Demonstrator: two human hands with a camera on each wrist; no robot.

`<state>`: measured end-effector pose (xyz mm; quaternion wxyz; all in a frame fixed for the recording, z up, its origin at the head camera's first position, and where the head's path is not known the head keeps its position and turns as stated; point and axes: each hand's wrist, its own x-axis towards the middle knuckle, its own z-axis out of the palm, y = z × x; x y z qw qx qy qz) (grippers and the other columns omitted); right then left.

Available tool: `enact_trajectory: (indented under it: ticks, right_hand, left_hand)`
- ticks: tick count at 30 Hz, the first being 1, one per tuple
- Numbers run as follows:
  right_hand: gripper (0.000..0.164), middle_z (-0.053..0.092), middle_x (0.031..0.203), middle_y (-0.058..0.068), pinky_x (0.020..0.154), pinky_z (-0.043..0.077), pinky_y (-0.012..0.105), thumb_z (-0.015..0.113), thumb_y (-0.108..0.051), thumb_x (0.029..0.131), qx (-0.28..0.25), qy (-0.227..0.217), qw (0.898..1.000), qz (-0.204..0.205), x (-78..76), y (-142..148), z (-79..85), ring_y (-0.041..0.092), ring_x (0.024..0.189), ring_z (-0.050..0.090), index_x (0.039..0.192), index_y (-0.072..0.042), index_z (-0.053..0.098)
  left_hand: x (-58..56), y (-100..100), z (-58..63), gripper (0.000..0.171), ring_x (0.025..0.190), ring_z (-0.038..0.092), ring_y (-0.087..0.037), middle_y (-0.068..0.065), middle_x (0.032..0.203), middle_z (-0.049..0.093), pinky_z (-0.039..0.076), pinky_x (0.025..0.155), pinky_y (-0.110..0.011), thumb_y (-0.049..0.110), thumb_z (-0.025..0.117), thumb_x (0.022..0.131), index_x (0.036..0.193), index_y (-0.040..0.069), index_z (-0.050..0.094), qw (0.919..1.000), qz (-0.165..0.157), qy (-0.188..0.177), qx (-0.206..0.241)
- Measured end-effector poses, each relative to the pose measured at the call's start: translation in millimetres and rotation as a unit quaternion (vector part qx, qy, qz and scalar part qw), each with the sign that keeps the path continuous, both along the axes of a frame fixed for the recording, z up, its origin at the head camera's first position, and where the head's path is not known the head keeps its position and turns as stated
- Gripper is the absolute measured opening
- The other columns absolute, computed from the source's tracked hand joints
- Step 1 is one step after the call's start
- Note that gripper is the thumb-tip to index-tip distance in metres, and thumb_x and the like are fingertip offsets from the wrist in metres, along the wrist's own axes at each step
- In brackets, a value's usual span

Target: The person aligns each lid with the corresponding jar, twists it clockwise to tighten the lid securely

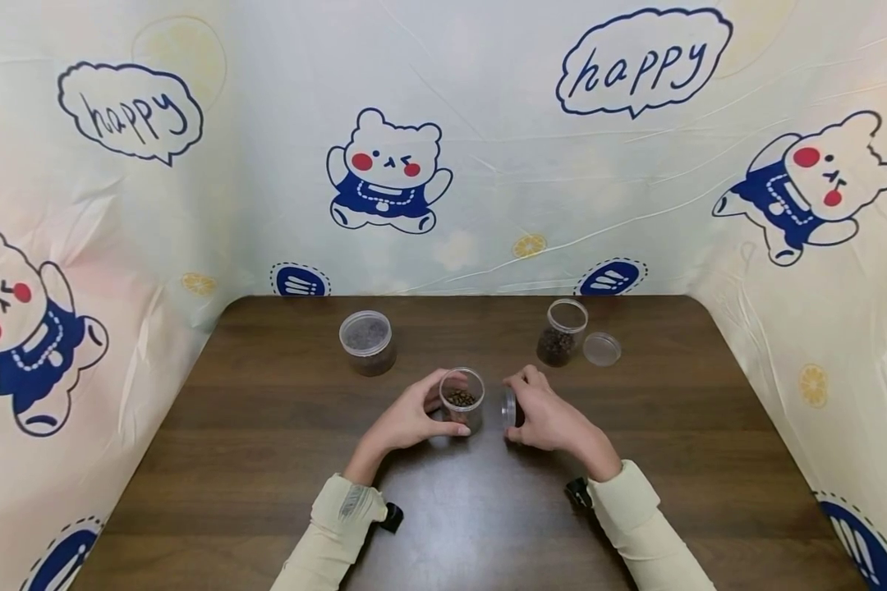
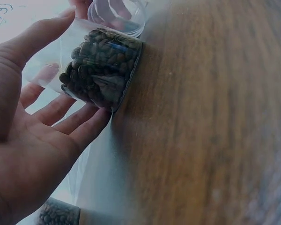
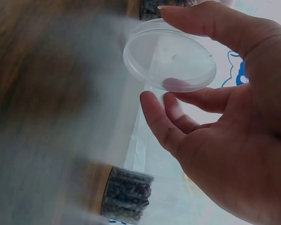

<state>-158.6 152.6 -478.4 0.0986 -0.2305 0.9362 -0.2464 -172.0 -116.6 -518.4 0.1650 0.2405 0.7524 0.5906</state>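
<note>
My left hand holds a clear open jar at the middle of the table, thumb on one side and fingers on the other. In the left wrist view, brown coffee beans fill the lower part of this jar, whose base rests on the wood. Just to its right, my right hand pinches a clear round lid by its rim, tilted on edge and apart from the jar. The right wrist view shows the thumb and a finger on opposite sides of the lid.
Behind and left stands a wider jar with its lid on. At the back right is an open jar of dark contents, with another clear lid flat beside it. A printed cloth hangs around the brown table.
</note>
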Motion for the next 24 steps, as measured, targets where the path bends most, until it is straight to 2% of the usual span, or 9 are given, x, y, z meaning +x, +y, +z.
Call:
enact_trajectory:
  ticks: [3, 9, 12, 16, 21, 24]
  right_hand:
    - [0.069, 0.057, 0.128, 0.018, 0.1, 0.054, 0.048, 0.087, -0.015, 0.081, -0.016, 0.002, 1.0, 0.008, -3.3, 3, -3.4, 0.03, 0.117, 0.058, 0.139, 0.005, 0.055]
    - [0.068, 0.068, 0.122, 0.014, 0.094, 0.057, 0.043, 0.088, -0.017, 0.082, -0.049, -0.025, 0.998, 0.022, -11.9, 10, -8.3, 0.023, 0.107, 0.067, 0.137, 0.001, 0.053]
    - [0.068, 0.068, 0.123, 0.012, 0.095, 0.058, 0.042, 0.088, -0.017, 0.082, -0.073, -0.041, 0.996, 0.023, -13.9, 11, -7.1, 0.022, 0.109, 0.068, 0.138, 0.0, 0.053]
    - [0.069, 0.066, 0.122, 0.011, 0.094, 0.061, 0.043, 0.089, -0.016, 0.083, -0.114, -0.047, 0.992, 0.027, -14.3, 10, -1.3, 0.024, 0.109, 0.069, 0.139, -0.001, 0.053]
    - [0.07, 0.063, 0.119, 0.009, 0.087, 0.063, 0.034, 0.091, -0.02, 0.083, -0.148, -0.022, 0.988, 0.045, -17.4, 9, 8.3, 0.019, 0.103, 0.067, 0.141, -0.005, 0.055]
    - [0.071, 0.06, 0.12, 0.007, 0.085, 0.063, 0.035, 0.09, -0.025, 0.084, -0.155, -0.009, 0.986, 0.056, -18.7, 7, 17.1, 0.017, 0.099, 0.066, 0.144, -0.009, 0.056]
  left_hand:
    - [-0.2, -1, 0.3, 0.082, 0.138, 0.06, -0.028, -0.015, 0.147, 0.059, 0.049, 0.117, -0.044, 0.011, 0.091, 0.082, 0.152, 0.006, 0.048, 1.0, 0.0, 0.0, 0.0]
    - [-0.3, -2, 0.1, 0.085, 0.143, 0.056, -0.028, -0.015, 0.151, 0.057, 0.046, 0.119, -0.047, 0.011, 0.092, 0.082, 0.153, 0.018, 0.045, 0.9999, 0.008, -0.007, 0.005]
    - [-1.2, -2, -0.7, 0.084, 0.145, 0.055, -0.029, -0.015, 0.152, 0.056, 0.046, 0.119, -0.049, 0.011, 0.091, 0.082, 0.153, 0.016, 0.045, 0.9999, 0.008, -0.005, 0.005]
    - [-2.1, -2, -0.8, 0.084, 0.144, 0.055, -0.03, -0.017, 0.151, 0.056, 0.046, 0.119, -0.048, 0.01, 0.091, 0.082, 0.152, 0.006, 0.045, 0.9999, 0.003, -0.006, 0.007]
    - [-3.6, -2, -1.4, 0.08, 0.143, 0.056, -0.029, -0.017, 0.149, 0.058, 0.047, 0.119, -0.046, 0.009, 0.091, 0.082, 0.149, 0.001, 0.048, 0.9999, -0.001, -0.009, 0.007]
    - [-4.9, -2, -2.8, 0.078, 0.142, 0.056, -0.029, -0.017, 0.148, 0.059, 0.047, 0.119, -0.048, 0.01, 0.091, 0.082, 0.148, 0.002, 0.05, 0.9999, -0.003, -0.007, 0.007]
